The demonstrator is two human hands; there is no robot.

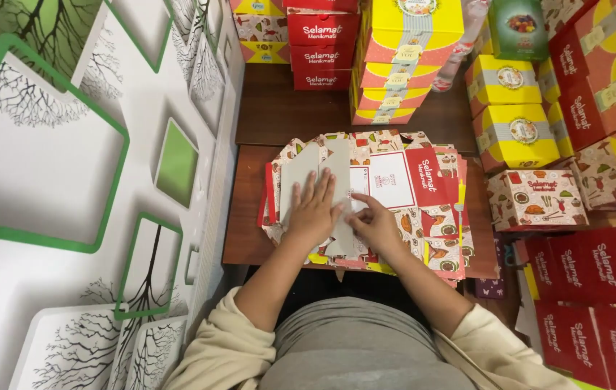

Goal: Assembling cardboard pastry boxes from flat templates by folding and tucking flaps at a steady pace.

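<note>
Flat printed carton blank (322,173), grey underside up, atop stack

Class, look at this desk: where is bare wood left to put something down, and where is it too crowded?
Bare wood shows on the far shelf, between the wall and the yellow boxes, below the red boxes. A narrow strip lies left of the flat carton stack. The right side is crowded with boxes. Both hands press the grey flap.

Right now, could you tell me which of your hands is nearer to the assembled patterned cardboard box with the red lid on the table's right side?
Right. The right hand rests on the flat cartons, closer to the patterned box; the left hand lies farther left.
</note>
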